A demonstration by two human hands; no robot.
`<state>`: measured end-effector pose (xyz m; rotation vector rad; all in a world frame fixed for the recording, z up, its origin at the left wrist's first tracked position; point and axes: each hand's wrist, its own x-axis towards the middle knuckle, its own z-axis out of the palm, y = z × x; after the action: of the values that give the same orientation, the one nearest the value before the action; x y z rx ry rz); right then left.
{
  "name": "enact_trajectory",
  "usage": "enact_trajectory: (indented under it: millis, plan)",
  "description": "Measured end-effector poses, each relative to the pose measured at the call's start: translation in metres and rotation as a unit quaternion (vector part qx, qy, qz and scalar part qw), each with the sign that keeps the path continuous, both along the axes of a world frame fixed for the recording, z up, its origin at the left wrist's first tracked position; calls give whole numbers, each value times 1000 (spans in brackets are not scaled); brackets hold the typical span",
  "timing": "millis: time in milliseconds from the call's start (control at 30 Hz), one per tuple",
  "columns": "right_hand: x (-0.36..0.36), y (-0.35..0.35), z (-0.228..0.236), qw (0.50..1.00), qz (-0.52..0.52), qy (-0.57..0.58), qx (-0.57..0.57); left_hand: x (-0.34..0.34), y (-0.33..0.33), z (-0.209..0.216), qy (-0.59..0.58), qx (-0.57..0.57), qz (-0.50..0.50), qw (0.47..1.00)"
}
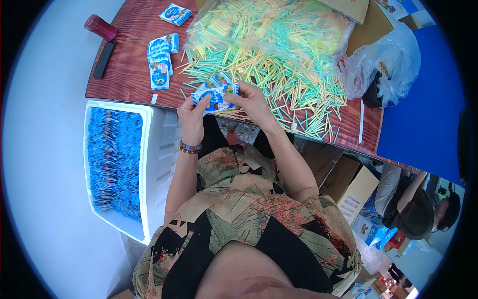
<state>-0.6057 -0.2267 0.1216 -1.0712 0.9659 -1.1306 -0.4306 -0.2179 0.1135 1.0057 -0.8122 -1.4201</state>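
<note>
My left hand (191, 118) and my right hand (254, 105) hold small blue-and-white printed packets (211, 101) between them, just over the table's near edge. Thumbs press on the front of the packets, and the fingers behind are partly hidden. At least two packets overlap in this grip. Right beyond my hands spreads a big heap of thin green, yellow and orange sticks (269, 70), partly under a clear plastic bag (298, 25). Left of it, several matching packets (159, 65) lie overlapped on the table, with another packet (175, 14) farther back.
A white foam box (147, 119) full of upright blue packets stands at my left. On the dark red wooden table (129, 40) are a red cup (101, 27), a black bar (104, 60) and a crumpled clear bag (386, 62). Cartons (356, 194) and another person (418, 209) are at the lower right.
</note>
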Motion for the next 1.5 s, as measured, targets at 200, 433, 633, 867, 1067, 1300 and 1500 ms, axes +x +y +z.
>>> enact_trajectory:
  millis: [200,433,633,867,1067,1300,1500]
  plan:
    - [-5,6,-6,1000,-14,23,7,-5,5,-1,15,15,-2,1000]
    - [-18,15,18,997,-13,68,45,-18,10,4,98,49,18,994]
    - [-37,17,10,979,-134,-4,-156,-20,6,2,124,71,21,990]
    - [-22,25,25,963,-29,163,-212,-26,10,1,104,75,4,992]
    - [-31,22,17,958,-76,134,-243,-21,12,0,106,67,-12,992]
    - [-57,22,14,969,41,133,-205,-26,16,-2,91,65,-4,994]
    - [-128,-4,15,810,-202,514,-196,-24,16,2,105,58,6,993]
